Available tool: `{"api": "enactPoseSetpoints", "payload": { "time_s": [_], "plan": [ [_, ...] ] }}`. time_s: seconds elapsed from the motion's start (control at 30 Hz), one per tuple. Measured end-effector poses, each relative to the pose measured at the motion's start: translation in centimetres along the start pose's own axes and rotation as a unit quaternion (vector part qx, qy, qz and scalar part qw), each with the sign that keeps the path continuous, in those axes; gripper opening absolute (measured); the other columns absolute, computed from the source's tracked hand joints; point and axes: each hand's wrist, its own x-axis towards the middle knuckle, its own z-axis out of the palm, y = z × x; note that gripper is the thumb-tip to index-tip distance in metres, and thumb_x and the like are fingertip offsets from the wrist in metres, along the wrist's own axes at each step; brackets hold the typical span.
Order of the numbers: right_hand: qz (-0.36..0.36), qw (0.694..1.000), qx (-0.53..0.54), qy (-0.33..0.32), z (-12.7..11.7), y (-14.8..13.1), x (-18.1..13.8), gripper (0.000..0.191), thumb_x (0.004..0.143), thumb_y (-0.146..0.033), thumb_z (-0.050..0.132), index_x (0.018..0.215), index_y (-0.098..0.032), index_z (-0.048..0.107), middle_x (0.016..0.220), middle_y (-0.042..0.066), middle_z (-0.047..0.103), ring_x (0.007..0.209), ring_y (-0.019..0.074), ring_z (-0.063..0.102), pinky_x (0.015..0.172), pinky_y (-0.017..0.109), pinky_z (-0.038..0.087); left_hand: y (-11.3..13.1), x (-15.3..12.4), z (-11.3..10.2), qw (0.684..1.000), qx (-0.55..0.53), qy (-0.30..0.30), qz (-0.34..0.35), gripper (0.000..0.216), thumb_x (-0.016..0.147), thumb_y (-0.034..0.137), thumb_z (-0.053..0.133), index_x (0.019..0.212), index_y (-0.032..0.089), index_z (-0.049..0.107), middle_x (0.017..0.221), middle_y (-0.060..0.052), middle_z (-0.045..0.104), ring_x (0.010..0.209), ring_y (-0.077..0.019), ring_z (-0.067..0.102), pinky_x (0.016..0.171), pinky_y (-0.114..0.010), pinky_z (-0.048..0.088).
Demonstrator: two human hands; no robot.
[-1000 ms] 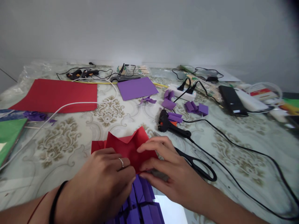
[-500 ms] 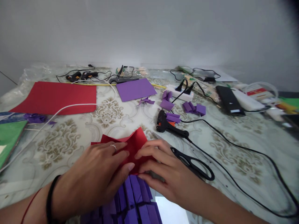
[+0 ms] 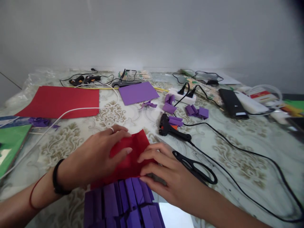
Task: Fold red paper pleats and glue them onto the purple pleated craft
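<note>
A piece of red paper with raised, creased edges lies just beyond several folded purple paper strips set in rows. My right hand pinches the right edge of the red paper, fingers on top and thumb at the near corner. Over its left part is my left hand, fingers apart and thumb stretched out; whether it touches the paper is hard to tell. Beside my right hand lie black-handled scissors, their blades partly hidden. A black glue gun rests beyond them.
Red sheets and a purple sheet lie farther back. A white power strip has black plugs in it. Purple paper scraps are scattered nearby. The glue gun's black cord runs along the right; a white cable crosses the left.
My left hand has lifted and moved left, its fingers spreading, and more of the red paper and purple strips shows. The right hand stays at the paper's edge.
</note>
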Motion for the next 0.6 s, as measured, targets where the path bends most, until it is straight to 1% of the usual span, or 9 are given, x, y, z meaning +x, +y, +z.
{"api": "enactPoseSetpoints", "payload": {
  "time_s": [0.07,0.13,0.2,0.23,0.3,0.37,0.47,0.6],
  "plan": [
    [0.005,1.000,0.001,0.001,0.1,-0.1,0.0,0.008,0.098,-0.014,0.069,0.093,-0.020,0.070,0.111,0.007,0.073,0.114,0.0239,0.057,0.102,0.042,0.051,-0.5,1.0,-0.1,1.000,0.021,0.009,-0.003,0.036,0.097,0.030,0.063,0.131,0.019,0.066,0.123,-0.010,0.074,0.104,-0.0253,0.074,0.094,-0.040,0.058],
    [0.013,1.000,0.003,-0.004,0.1,-0.2,0.0,0.009,0.098,-0.014,0.068,0.092,-0.020,0.069,0.110,0.006,0.073,0.112,0.0238,0.058,0.101,0.043,0.050,-0.9,2.1,-0.1,0.999,0.039,-0.010,-0.018,0.035,0.094,0.029,0.067,0.126,0.018,0.070,0.104,-0.007,0.079,0.086,-0.0227,0.074,0.082,-0.035,0.058],
    [0.020,1.000,0.002,-0.016,0.0,-0.4,0.2,0.009,0.098,-0.014,0.068,0.092,-0.020,0.069,0.110,0.006,0.073,0.111,0.0237,0.058,0.101,0.044,0.048,-1.3,2.9,-0.1,0.997,0.050,-0.037,-0.037,0.022,0.092,0.023,0.067,0.110,0.017,0.076,0.089,-0.006,0.079,0.075,-0.0208,0.073,0.072,-0.031,0.053],
    [0.022,0.999,0.000,-0.026,-0.1,-0.5,0.3,0.008,0.098,-0.014,0.068,0.093,-0.019,0.070,0.109,0.005,0.073,0.110,0.0237,0.058,0.102,0.045,0.047,-1.4,3.3,0.0,0.997,0.055,-0.044,-0.043,0.016,0.091,0.020,0.066,0.102,0.017,0.077,0.085,-0.005,0.079,0.074,-0.0204,0.072,0.069,-0.030,0.051],
    [0.022,0.999,-0.007,-0.048,-0.1,-0.6,0.7,0.005,0.098,-0.016,0.069,0.095,-0.019,0.070,0.107,0.004,0.073,0.107,0.0235,0.059,0.102,0.046,0.043,-1.6,3.7,0.1,0.996,0.062,-0.050,-0.050,0.014,0.089,0.015,0.062,0.089,0.017,0.076,0.081,-0.005,0.078,0.074,-0.0200,0.071,0.068,-0.029,0.046],
    [0.018,0.998,-0.013,-0.063,-0.2,-0.7,1.2,0.003,0.098,-0.018,0.071,0.097,-0.020,0.071,0.104,0.003,0.074,0.104,0.0230,0.060,0.101,0.047,0.040,-1.7,3.8,0.1,0.995,0.063,-0.054,-0.052,0.017,0.090,0.013,0.060,0.083,0.018,0.075,0.079,-0.004,0.077,0.075,-0.0198,0.071,0.068,-0.029,0.044],
    [0.013,0.998,-0.017,-0.065,0.0,-0.7,1.7,0.005,0.100,-0.018,0.069,0.096,-0.020,0.072,0.100,0.002,0.075,0.102,0.0214,0.060,0.101,0.044,0.038,-1.8,3.9,0.1,0.994,0.066,-0.059,-0.059,0.019,0.091,0.013,0.057,0.082,0.017,0.074,0.079,-0.005,0.076,0.076,-0.0197,0.069,0.069,-0.029,0.043],
    [0.017,0.998,-0.021,-0.057,0.5,-0.6,1.8,0.014,0.103,-0.017,0.065,0.090,-0.019,0.071,0.092,0.001,0.075,0.096,0.0198,0.060,0.097,0.041,0.040,-1.6,3.8,0.1,0.992,0.092,-0.067,-0.059,0.021,0.093,0.014,0.053,0.083,0.017,0.071,0.082,-0.005,0.075,0.076,-0.0204,0.067,0.068,-0.030,0.041]
  ]
}}
